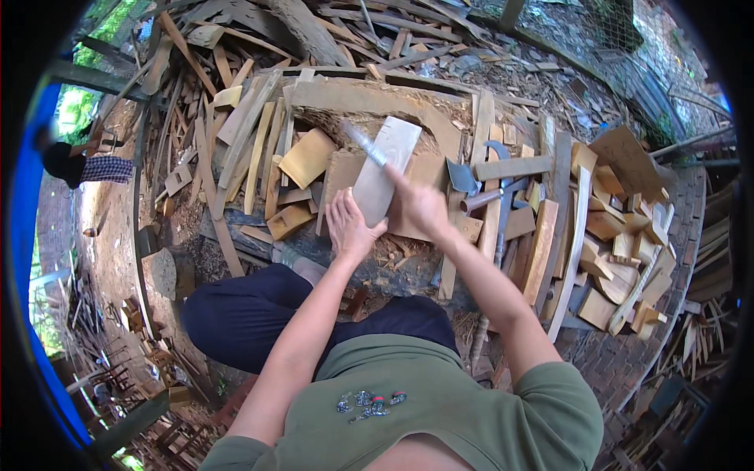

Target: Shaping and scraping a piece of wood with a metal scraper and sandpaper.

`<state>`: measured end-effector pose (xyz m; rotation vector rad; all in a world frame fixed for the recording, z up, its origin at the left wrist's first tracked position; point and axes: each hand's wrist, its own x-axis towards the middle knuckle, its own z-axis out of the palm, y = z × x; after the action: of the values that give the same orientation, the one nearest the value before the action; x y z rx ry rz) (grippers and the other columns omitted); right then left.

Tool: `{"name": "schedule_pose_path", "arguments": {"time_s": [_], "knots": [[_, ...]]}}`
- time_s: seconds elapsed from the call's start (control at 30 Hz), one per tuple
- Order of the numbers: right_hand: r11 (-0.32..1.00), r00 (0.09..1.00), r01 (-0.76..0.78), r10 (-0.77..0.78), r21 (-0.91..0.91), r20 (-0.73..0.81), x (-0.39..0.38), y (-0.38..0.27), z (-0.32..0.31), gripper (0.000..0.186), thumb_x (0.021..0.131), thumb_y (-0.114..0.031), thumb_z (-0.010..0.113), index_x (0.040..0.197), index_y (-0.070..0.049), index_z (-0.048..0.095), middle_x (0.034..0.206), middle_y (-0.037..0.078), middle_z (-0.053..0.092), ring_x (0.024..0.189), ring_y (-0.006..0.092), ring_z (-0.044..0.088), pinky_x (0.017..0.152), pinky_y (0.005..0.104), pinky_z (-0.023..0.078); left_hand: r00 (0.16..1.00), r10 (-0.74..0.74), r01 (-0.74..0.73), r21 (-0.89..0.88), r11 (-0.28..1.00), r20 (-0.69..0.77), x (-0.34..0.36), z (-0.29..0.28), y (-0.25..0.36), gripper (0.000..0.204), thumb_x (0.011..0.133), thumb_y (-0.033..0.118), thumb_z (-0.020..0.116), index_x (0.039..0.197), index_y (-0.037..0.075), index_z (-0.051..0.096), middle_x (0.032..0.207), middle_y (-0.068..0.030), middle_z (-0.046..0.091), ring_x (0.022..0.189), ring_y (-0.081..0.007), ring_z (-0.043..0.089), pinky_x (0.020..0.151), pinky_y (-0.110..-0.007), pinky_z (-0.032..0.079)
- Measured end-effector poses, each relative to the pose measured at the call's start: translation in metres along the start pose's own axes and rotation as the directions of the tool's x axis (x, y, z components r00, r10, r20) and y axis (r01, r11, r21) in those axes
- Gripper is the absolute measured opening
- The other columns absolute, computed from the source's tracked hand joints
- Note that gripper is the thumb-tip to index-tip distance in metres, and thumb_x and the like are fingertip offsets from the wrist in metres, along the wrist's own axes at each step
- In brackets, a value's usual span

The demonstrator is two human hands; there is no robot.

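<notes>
A flat, pale wooden board (pixel 386 169) is tilted up over the work block in front of me. My left hand (pixel 350 226) grips its lower left edge, with the thumb and fingers closed around it. My right hand (pixel 424 208) lies beside the board's right edge, closed on a slim silvery tool (pixel 369 147). The tool crosses the upper part of the board, and its far end is smeared by motion, so its exact kind does not show. Behind the board lies a brown piece of wood (pixel 426 174) on the worn work block (pixel 357 98).
Right of the block lie a dark wide-bladed tool (pixel 462 176) and a curved blade (pixel 496 147). Long strips (pixel 542 243) and a heap of offcuts (pixel 616 243) stretch farther right. Yellowish wood blocks (pixel 307 158) lie to the left. A person (pixel 86 165) is at the far left.
</notes>
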<state>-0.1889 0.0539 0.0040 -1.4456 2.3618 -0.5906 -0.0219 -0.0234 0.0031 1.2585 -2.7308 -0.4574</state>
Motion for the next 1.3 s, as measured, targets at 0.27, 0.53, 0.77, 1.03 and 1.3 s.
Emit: {"name": "schedule_pose_path", "arguments": {"time_s": [0.27,0.53,0.77,1.03,1.3], "knots": [[0.993,0.933,-0.114,0.111,0.010,-0.342,0.063,0.031,-0.001,0.056,0.093,-0.013,0.045,0.145,-0.034,0.044,0.067,0.015,0.066,0.055,0.0344,0.065,0.049,0.0481,0.052,0.999,0.002,-0.003,-0.009,1.000,-0.040,0.002,-0.011,0.014,0.103,0.067,0.043,0.081,0.141,-0.003,0.026,0.139,-0.0226,0.039,0.134,-0.0363,0.034,0.116,-0.049,0.022],[0.977,0.989,0.099,-0.117,-0.187,-0.088,0.023,-0.007,-0.011,0.065,0.089,-0.010,0.047,0.148,-0.034,0.039,0.062,0.017,0.062,0.054,0.0295,0.066,0.043,0.0430,0.051,0.998,-0.069,0.069,-0.047,0.996,-0.001,-0.001,-0.005,0.007,0.103,0.066,0.042,0.082,0.141,-0.001,0.027,0.141,-0.0192,0.038,0.138,-0.0330,0.032,0.117,-0.052,0.019],[0.996,0.997,0.018,-0.024,-0.088,-0.068,0.033,-0.005,0.002,0.056,0.091,-0.012,0.044,0.142,-0.035,0.048,0.065,0.019,0.064,0.055,0.0344,0.066,0.048,0.0473,0.053,0.998,-0.059,0.059,-0.028,0.998,0.004,-0.001,0.000,0.003,0.109,0.062,0.042,0.085,0.143,-0.001,0.024,0.140,-0.0199,0.040,0.136,-0.0333,0.035,0.116,-0.050,0.022],[0.990,0.965,-0.139,0.140,0.018,-0.220,0.042,0.015,-0.015,0.054,0.095,-0.016,0.047,0.145,-0.034,0.042,0.072,0.018,0.067,0.059,0.0363,0.066,0.050,0.0490,0.053,0.999,-0.040,0.040,-0.020,0.999,-0.034,0.003,-0.007,0.010,0.107,0.063,0.042,0.084,0.141,-0.002,0.026,0.139,-0.0198,0.040,0.135,-0.0335,0.035,0.116,-0.051,0.019],[0.994,0.999,-0.046,0.046,0.095,-0.003,-0.013,-0.020,-0.016,0.055,0.094,-0.013,0.045,0.146,-0.033,0.043,0.075,0.024,0.065,0.066,0.0412,0.066,0.056,0.0519,0.051,0.999,-0.032,0.032,0.002,0.999,-0.024,0.000,-0.003,0.009,0.108,0.064,0.045,0.084,0.141,-0.002,0.026,0.138,-0.0202,0.041,0.135,-0.0341,0.035,0.116,-0.049,0.020]]}}
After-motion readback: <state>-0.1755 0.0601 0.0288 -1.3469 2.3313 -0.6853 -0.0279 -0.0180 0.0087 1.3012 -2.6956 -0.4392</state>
